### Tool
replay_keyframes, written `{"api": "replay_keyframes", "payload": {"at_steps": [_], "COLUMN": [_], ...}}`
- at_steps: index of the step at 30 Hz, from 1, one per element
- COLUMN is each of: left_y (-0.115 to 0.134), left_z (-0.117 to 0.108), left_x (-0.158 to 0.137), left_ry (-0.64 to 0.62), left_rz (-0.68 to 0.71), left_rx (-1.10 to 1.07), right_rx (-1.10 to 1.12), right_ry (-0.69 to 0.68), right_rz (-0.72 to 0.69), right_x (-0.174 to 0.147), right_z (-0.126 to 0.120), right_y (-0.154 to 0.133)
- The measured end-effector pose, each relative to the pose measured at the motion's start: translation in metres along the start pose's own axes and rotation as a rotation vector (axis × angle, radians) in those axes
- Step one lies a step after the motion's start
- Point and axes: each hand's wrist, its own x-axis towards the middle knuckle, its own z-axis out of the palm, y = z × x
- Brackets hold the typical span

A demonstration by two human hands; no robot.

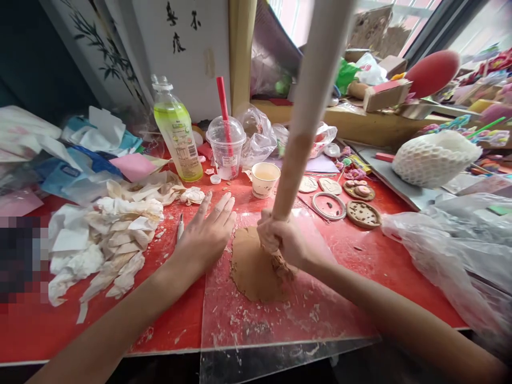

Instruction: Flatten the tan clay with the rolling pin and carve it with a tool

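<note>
One pale rod (pixel 306 117) tilts in the right grip (pixel 282 240) — over brown clay (pixel 252 269).

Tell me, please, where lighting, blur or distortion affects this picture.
Head view: the window looks washed out by daylight; the upper part of the pale rod looms large and blurred; part of the left edge is blocked out by pixelation; the area beneath the red table falls into darkness.

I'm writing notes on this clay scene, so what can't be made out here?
All in the head view:
Pole: far end cut off by the top edge.
Clay: part hidden behind the right hand.
Bottle: fine label print too small to read.
</note>
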Motion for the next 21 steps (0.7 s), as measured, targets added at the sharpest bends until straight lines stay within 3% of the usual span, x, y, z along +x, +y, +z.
{"api": "replay_keyframes", "payload": {"at_steps": [4, 9, 14, 16, 19, 21], "left_y": [-0.002, -0.002, -0.002, -0.001, 0.001, 0.002], "left_z": [-0.002, 0.002, 0.003, 0.001, 0.0, 0.0], "left_x": [-0.001, -0.001, -0.001, 0.0, 0.0, 0.0], "left_ry": [-0.001, 0.004, -0.026, -0.029, -0.035, -0.052], "left_rz": [-0.013, 0.004, -0.003, -0.01, 0.02, 0.044], "left_rx": [-0.021, -0.027, -0.008, -0.003, -0.012, -0.021], "right_rx": [0.177, 0.066, 0.204, 0.19, 0.11, 0.129], "right_ry": [-0.068, -0.04, -0.087, -0.082, -0.101, -0.101], "right_rz": [-0.168, 0.085, -0.168, -0.222, 0.026, 0.056], "right_x": [-0.004, -0.009, -0.011, -0.016, -0.024, -0.026], "right_z": [-0.001, -0.003, -0.003, -0.004, -0.006, -0.005], "right_y": [-0.006, 0.009, -0.021, -0.018, -0.001, -0.001]}}
